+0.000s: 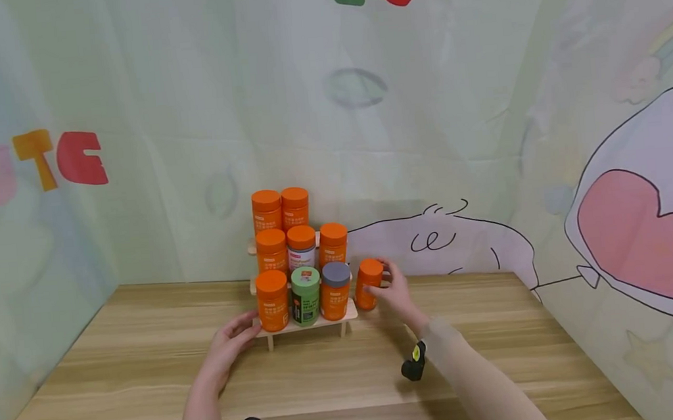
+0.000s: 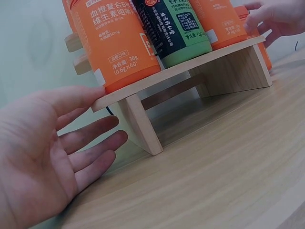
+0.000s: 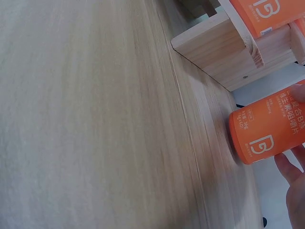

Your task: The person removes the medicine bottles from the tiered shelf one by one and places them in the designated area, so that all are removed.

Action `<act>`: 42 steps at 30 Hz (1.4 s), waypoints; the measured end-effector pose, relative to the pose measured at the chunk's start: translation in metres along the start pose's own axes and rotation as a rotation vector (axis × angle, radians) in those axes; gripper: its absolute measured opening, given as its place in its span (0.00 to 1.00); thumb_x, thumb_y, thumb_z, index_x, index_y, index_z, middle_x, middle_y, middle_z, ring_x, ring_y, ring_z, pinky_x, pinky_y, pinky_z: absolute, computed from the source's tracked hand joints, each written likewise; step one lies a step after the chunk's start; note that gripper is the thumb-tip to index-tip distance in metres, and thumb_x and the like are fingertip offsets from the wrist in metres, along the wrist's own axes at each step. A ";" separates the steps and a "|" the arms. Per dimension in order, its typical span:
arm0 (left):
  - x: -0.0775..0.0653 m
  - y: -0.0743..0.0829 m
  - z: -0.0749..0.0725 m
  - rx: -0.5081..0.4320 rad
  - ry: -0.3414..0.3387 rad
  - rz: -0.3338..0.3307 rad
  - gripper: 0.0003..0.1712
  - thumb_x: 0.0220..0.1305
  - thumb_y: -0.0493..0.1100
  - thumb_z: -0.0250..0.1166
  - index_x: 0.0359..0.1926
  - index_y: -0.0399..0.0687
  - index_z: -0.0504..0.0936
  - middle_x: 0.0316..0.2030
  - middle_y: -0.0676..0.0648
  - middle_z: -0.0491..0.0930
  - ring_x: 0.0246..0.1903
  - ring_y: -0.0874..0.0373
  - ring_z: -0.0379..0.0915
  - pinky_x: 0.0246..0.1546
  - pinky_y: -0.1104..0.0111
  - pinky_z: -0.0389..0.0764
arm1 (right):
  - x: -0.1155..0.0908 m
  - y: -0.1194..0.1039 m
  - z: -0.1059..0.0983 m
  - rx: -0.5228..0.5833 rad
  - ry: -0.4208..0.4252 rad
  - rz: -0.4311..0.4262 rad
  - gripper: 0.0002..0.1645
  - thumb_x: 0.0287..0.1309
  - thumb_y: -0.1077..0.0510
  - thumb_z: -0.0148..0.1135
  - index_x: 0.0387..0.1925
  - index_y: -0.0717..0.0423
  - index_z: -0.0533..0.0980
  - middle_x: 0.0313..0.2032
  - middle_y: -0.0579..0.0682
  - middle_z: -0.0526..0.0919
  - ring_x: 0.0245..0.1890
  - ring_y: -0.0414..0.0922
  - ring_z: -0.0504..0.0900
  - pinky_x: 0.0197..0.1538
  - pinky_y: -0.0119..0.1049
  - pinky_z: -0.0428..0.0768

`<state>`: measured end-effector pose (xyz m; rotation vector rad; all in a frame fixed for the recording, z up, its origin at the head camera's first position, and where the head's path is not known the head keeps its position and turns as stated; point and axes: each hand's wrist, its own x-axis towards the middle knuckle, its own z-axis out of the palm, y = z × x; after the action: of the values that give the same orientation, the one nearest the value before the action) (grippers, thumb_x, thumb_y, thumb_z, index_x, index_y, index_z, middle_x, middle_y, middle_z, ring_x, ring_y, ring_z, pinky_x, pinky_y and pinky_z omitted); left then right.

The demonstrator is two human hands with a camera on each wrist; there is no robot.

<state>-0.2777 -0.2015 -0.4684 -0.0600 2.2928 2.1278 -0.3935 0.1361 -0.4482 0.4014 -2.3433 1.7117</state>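
Note:
My right hand (image 1: pixel 398 292) holds an orange supplement jar (image 1: pixel 369 285) beside the right end of a three-tier wooden shelf (image 1: pixel 310 325). In the right wrist view this jar (image 3: pixel 267 126) is close to the tabletop, its base tilted; I cannot tell whether it touches. My left hand (image 1: pixel 232 342) is at the shelf's left front corner. Seen from the left wrist, the thumb meets the board's end while the other fingers (image 2: pixel 97 143) extend loosely below it, around nothing. On the front tier stand an orange jar (image 1: pixel 273 301), a green jar (image 1: pixel 306 297) and an orange jar with a grey lid (image 1: pixel 335 292).
On the middle tier are two orange jars and a white-labelled jar with an orange lid (image 1: pixel 301 247). Two orange jars (image 1: pixel 267 210) occupy the left and middle of the top tier. A printed curtain (image 1: pixel 180 183) hangs behind the wooden table (image 1: pixel 327 395).

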 end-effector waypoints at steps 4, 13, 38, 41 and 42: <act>0.000 0.000 0.000 -0.001 0.002 -0.003 0.34 0.71 0.46 0.59 0.70 0.33 0.62 0.70 0.34 0.63 0.58 0.65 0.67 0.51 0.77 0.75 | -0.001 0.000 0.000 -0.007 -0.016 0.023 0.42 0.50 0.66 0.71 0.66 0.62 0.63 0.60 0.65 0.72 0.57 0.61 0.74 0.60 0.55 0.74; 0.001 0.001 0.000 -0.011 0.000 -0.013 0.34 0.71 0.46 0.59 0.70 0.34 0.62 0.69 0.34 0.63 0.50 0.72 0.71 0.49 0.78 0.74 | -0.004 0.000 0.000 -0.006 -0.032 0.060 0.42 0.52 0.65 0.70 0.68 0.59 0.62 0.63 0.62 0.70 0.59 0.60 0.73 0.62 0.55 0.73; -0.002 0.001 0.000 0.005 0.006 -0.016 0.33 0.70 0.47 0.59 0.70 0.35 0.63 0.69 0.35 0.64 0.51 0.68 0.71 0.50 0.76 0.74 | 0.006 -0.021 -0.006 0.135 0.001 -0.043 0.32 0.68 0.61 0.55 0.68 0.68 0.57 0.63 0.68 0.69 0.63 0.62 0.68 0.67 0.56 0.66; -0.002 0.001 0.000 0.005 0.010 -0.020 0.33 0.70 0.47 0.59 0.70 0.35 0.63 0.69 0.35 0.65 0.52 0.67 0.71 0.49 0.77 0.74 | 0.010 -0.037 -0.010 0.174 -0.020 -0.068 0.31 0.70 0.62 0.52 0.69 0.69 0.56 0.64 0.69 0.67 0.65 0.63 0.65 0.69 0.56 0.63; -0.002 0.001 0.000 0.007 0.010 -0.021 0.33 0.70 0.47 0.59 0.70 0.35 0.63 0.69 0.35 0.65 0.52 0.67 0.71 0.49 0.77 0.74 | 0.011 -0.046 -0.011 0.180 -0.030 -0.079 0.32 0.70 0.62 0.52 0.69 0.70 0.55 0.64 0.70 0.66 0.65 0.63 0.65 0.69 0.56 0.63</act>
<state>-0.2753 -0.2019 -0.4676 -0.0944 2.2944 2.1147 -0.3884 0.1326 -0.4004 0.5460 -2.1688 1.8965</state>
